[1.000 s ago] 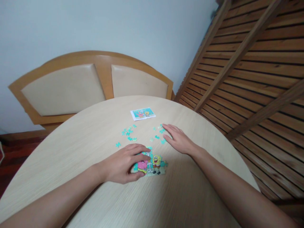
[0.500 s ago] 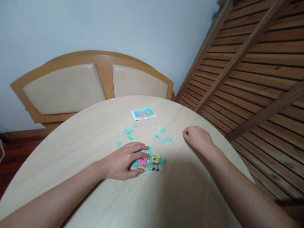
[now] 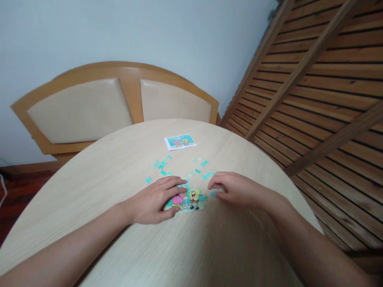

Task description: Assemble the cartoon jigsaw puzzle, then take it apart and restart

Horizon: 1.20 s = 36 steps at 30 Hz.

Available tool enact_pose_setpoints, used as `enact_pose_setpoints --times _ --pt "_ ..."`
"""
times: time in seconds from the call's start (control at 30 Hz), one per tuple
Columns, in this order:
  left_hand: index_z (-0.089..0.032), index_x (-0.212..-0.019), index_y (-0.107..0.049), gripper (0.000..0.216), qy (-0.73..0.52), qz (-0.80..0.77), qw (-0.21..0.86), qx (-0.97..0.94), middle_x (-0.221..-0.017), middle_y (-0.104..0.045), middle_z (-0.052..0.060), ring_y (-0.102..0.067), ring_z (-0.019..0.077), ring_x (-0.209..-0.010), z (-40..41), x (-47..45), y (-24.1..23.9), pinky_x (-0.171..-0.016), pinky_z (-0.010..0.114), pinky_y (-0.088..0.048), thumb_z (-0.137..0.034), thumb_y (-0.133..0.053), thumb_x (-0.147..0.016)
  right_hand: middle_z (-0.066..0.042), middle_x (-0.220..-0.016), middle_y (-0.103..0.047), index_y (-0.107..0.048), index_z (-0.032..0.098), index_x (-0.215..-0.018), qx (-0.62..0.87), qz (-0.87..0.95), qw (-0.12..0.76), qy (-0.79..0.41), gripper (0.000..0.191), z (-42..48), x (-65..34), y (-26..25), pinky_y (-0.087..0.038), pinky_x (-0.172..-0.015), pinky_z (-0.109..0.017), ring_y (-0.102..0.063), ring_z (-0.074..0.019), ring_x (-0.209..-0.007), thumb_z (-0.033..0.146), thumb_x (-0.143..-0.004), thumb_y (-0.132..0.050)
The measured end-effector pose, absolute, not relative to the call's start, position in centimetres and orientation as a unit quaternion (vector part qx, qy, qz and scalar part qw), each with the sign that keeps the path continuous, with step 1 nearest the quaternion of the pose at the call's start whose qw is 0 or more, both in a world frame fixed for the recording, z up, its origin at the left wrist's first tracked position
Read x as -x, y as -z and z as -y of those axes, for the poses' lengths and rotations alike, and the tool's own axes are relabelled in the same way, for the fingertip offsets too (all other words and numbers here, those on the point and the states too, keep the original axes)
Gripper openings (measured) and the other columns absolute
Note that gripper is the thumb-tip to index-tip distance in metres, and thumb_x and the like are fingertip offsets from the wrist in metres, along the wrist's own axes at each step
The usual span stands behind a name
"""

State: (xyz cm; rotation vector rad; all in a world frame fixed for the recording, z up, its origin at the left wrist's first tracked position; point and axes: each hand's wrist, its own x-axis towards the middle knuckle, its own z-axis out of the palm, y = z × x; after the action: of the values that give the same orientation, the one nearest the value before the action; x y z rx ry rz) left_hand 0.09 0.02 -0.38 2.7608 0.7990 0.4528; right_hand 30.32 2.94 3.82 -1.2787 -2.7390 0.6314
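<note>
Left hand (image 3: 155,199) flat, fingers spread, pressing down the assembled puzzle patch (image 3: 193,198) under its fingertips. Right hand (image 3: 236,190) curled narrow, pinching a teal piece (image 3: 213,194) at the patch's right edge. Loose pieces (image 3: 163,165) scattered just beyond both hands.

Matt pale wood-grain table (image 3: 119,167); glossy printed card puzzle (image 3: 191,197).

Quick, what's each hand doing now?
Left hand: open, flat on the part-built puzzle.
Right hand: fingers curled beside a teal piece; grip cannot be told.
</note>
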Motion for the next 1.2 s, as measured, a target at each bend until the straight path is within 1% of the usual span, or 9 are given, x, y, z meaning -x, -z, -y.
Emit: enact_pose_setpoints --times 0.13,0.23,0.33,0.4,0.57,0.77,0.97,1.07,1.2 --pt "-0.022 -0.14 -0.05 0.055 -0.161 -0.273 0.121 -0.941 -0.148 -0.05 0.013 -0.047 0.0322 -0.137 0.0 -0.1 0.4 -0.115 0.053 -0.041 -0.024 -0.062 -0.087 -0.007 -0.102 -0.072 -0.075 0.021 -0.098 0.42 0.883 0.041 -0.205 0.019 -3.7 -31.3 -3.5 -0.049 -0.086 -0.033 -0.066 -0.0243 -0.095 0.023 -0.08 -0.071" --pt "-0.022 -0.141 -0.049 0.055 -0.157 -0.274 0.121 -0.941 -0.148 -0.05 0.013 -0.046 0.0323 -0.137 0.0 -0.1 0.5 -0.116 0.053 -0.041 -0.025 -0.062 -0.088 -0.006 -0.101 -0.071 -0.074 0.022 -0.095 0.382 0.893 0.051 -0.233 0.018 -3.8 -31.5 -3.2 -0.05 -0.088 -0.032 -0.066 -0.0221 -0.096 0.017 -0.08 -0.066" --pt "-0.021 -0.141 -0.05 0.055 -0.158 -0.273 0.121 -0.941 -0.148 -0.05 0.014 -0.046 0.0324 -0.138 -0.1 0.0 0.5 -0.115 0.053 -0.041 -0.025 -0.062 -0.087 -0.004 -0.1 -0.071 -0.073 0.022 -0.091 0.378 0.892 0.059 -0.239 0.023 -3.6 -31.2 -3.0 -0.05 -0.087 -0.031 -0.065 -0.0212 -0.095 0.01 -0.074 -0.063" --pt "-0.022 -0.141 -0.049 0.056 -0.159 -0.273 0.123 -0.941 -0.148 -0.05 0.014 -0.046 0.0323 -0.138 -0.1 0.0 0.5 -0.115 0.053 -0.041 -0.024 -0.062 -0.087 -0.004 -0.101 -0.07 -0.073 0.021 -0.093 0.383 0.891 0.066 -0.237 0.025 -3.6 -31.0 -3.0 -0.05 -0.087 -0.032 -0.065 -0.0215 -0.095 0.01 -0.072 -0.064" --pt "-0.023 -0.142 -0.048 0.056 -0.164 -0.268 0.126 -0.941 -0.148 -0.05 0.013 -0.047 0.0323 -0.137 -0.1 0.0 0.5 -0.114 0.054 -0.042 -0.024 -0.062 -0.087 -0.005 -0.102 -0.069 -0.073 0.021 -0.094 0.361 0.895 0.064 -0.255 0.022 -3.6 -30.6 -2.8 -0.05 -0.089 -0.032 -0.064 -0.021 -0.097 0.013 -0.077 -0.062" --pt "-0.023 -0.142 -0.048 0.057 -0.161 -0.269 0.123 -0.942 -0.148 -0.049 0.013 -0.046 0.0321 -0.138 -0.1 0.0 0.6 -0.115 0.053 -0.041 -0.024 -0.062 -0.087 -0.004 -0.098 -0.07 -0.071 0.02 -0.09 0.356 0.898 0.062 -0.251 0.024 -3.4 -30.2 -2.8 -0.05 -0.084 -0.03 -0.064 -0.0204 -0.094 0.008 -0.071 -0.063" --pt "-0.023 -0.141 -0.049 0.056 -0.161 -0.274 0.124 -0.94 -0.148 -0.05 0.013 -0.047 0.0321 -0.137 0.0 0.0 0.5 -0.115 0.053 -0.041 -0.024 -0.063 -0.087 -0.003 -0.096 -0.073 -0.072 0.021 -0.089 0.353 0.893 0.051 -0.273 0.026 -3.3 -29.9 -2.9 -0.05 -0.083 -0.031 -0.065 -0.0198 -0.09 0.006 -0.07 -0.063" --pt "-0.024 -0.141 -0.049 0.056 -0.166 -0.272 0.126 -0.939 -0.148 -0.05 0.012 -0.047 0.0322 -0.137 0.0 0.0 0.4 -0.115 0.053 -0.042 -0.023 -0.062 -0.087 -0.003 -0.096 -0.074 -0.073 0.021 -0.094 0.357 0.887 0.057 -0.289 0.026 -3.3 -30.0 -2.9 -0.05 -0.079 -0.029 -0.067 -0.0187 -0.086 0.008 -0.073 -0.065" --pt "-0.023 -0.14 -0.05 0.056 -0.166 -0.271 0.128 -0.94 -0.148 -0.051 0.013 -0.048 0.0325 -0.137 0.0 0.0 0.4 -0.115 0.053 -0.042 -0.023 -0.062 -0.086 -0.003 -0.09 -0.075 -0.075 0.02 -0.087 0.321 0.878 0.076 -0.347 0.012 -3.4 -29.9 -3.1 -0.052 -0.078 -0.027 -0.069 -0.0163 -0.082 0.016 -0.083 -0.064"
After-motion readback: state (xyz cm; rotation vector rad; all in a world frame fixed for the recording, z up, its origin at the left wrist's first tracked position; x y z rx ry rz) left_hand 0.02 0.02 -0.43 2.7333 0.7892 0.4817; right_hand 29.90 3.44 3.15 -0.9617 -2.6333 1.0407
